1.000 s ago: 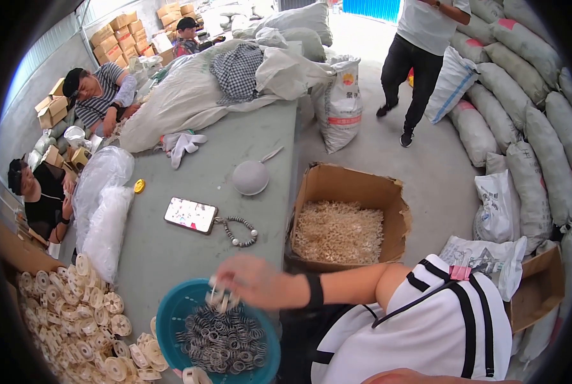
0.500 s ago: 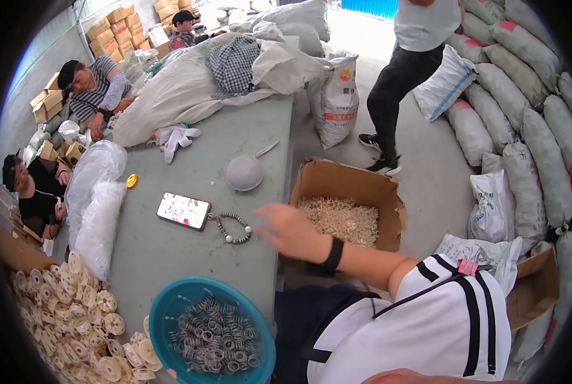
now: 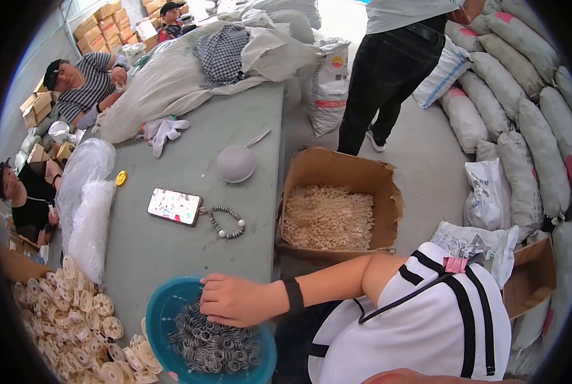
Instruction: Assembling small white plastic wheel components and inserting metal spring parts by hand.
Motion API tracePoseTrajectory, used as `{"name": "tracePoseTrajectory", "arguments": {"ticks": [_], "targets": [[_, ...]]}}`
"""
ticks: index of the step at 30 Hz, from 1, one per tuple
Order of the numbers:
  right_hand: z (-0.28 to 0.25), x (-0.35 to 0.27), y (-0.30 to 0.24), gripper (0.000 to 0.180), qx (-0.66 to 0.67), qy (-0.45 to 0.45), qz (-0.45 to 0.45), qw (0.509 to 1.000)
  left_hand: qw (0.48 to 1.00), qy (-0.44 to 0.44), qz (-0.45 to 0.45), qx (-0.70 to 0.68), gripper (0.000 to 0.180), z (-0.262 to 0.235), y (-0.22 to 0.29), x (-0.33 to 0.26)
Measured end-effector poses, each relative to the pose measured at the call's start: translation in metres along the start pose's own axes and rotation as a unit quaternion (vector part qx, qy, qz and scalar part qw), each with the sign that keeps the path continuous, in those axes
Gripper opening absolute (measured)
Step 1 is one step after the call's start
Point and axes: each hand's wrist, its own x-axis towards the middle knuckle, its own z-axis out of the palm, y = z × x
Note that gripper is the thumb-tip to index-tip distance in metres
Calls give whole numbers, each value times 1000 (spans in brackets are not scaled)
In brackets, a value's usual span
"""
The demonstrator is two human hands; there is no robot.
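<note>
My right hand reaches into a blue-green plastic basin on the table. Its fingers are bent and slightly apart over a heap of small metal coil springs, with the fingertips at the heap's upper edge. No spring shows lifted in them. A dark band circles that wrist. Cream plastic spool-like parts lie piled to the left of the basin. My left hand is out of view; only a strip of skin shows at the lower edge.
On the grey table lie a phone with a beaded strap, a grey dome-shaped mask, gloves and clear plastic bags. An open carton of small beige pieces stands beside it. Co-workers sit across; one person stands behind.
My right hand has moved from above the table edge near the beaded strap down into the basin. The view has shifted slightly. The standing person has moved nearer the carton.
</note>
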Motion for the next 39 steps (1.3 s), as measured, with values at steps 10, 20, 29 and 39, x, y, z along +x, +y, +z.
{"name": "tracePoseTrajectory", "arguments": {"ticks": [10, 20, 29, 39], "targets": [[-4, 0, -1, 13, -31, -69, 18, 997, 983, -28, -96, -151, 39, -5, 36, 27], [-2, -2, 1, 14, -5, -24, 23, 999, 937, -58, -186, -288, 38, -11, 89, 63], [0, -2, -2, 12, 20, -16, 26, 999, 994, -103, -18, -41, 59, 31, 122, 123], [-5, 4, 1, 9, -85, -131, -3, 988, 986, -168, -11, 14, 55, 35, 127, 136]]}}
